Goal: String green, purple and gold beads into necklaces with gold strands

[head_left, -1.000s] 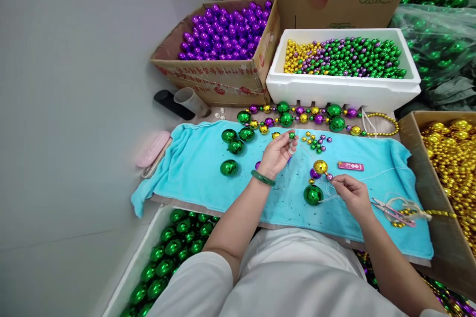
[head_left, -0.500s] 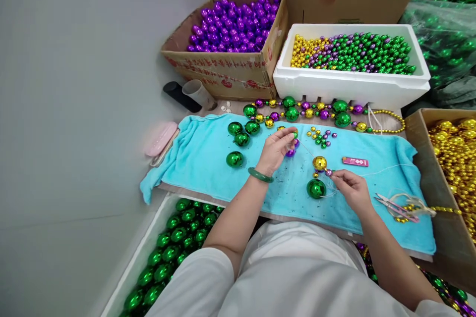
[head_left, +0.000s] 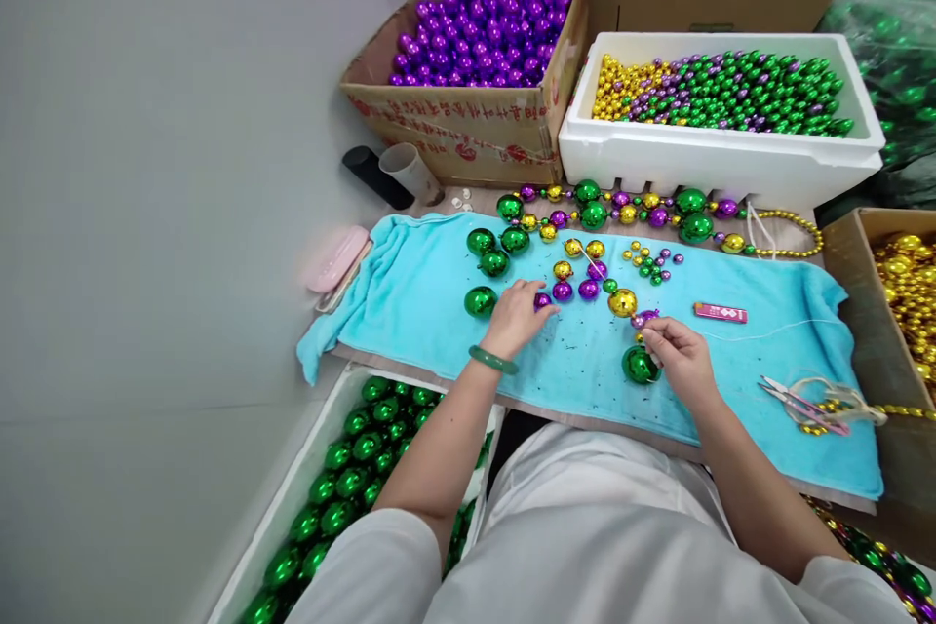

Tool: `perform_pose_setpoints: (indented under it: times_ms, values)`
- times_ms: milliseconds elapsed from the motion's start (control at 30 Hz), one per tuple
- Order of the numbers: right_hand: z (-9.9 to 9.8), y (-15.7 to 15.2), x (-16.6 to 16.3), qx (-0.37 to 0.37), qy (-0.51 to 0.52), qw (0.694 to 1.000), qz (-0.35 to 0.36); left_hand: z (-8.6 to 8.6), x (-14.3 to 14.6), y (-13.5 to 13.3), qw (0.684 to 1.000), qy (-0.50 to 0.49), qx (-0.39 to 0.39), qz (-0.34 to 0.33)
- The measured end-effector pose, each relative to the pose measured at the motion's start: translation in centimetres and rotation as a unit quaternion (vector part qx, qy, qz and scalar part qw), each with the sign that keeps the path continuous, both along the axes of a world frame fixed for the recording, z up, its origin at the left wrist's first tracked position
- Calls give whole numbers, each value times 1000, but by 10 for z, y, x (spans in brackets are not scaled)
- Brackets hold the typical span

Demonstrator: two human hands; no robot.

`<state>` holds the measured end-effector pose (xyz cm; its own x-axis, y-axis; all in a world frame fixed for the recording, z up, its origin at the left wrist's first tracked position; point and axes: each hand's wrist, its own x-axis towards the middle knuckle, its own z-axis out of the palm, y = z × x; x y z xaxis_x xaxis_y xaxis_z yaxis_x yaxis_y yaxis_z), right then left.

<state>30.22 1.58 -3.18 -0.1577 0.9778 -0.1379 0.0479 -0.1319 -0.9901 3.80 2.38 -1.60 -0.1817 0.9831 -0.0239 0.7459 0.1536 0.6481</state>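
Evidently right grip (head_left: 680,358) pinches beaded strand (head_left: 623,303); left grip (head_left: 516,314) at glossy ball (head_left: 542,301), hold unclear.

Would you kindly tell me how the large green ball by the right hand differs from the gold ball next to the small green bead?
Colour: the large green ball is deep green, while the gold ball is yellow-gold.
Size: the large green ball is bigger than the gold ball.
Place: the large green ball lies nearer the person than the gold ball.
Both are round, with a shiny, mirror-like finish.
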Motion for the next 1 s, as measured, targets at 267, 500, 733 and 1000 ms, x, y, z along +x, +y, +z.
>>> perform_pose_setpoints:
  times_ms: [267,500,733,1000]
  values:
    - [11,-12,7,18,-56,997,50,5,8,6,815,-560,20,148]
    - [9,-17,12,29,-69,996,57,22,13,17,687,-713,-1,140]
    - [8,-13,8,23,-85,994,69,21,15,11,696,-709,17,116]
    - [10,-12,4,20,-89,993,78,22,9,9,698,-706,23,121]
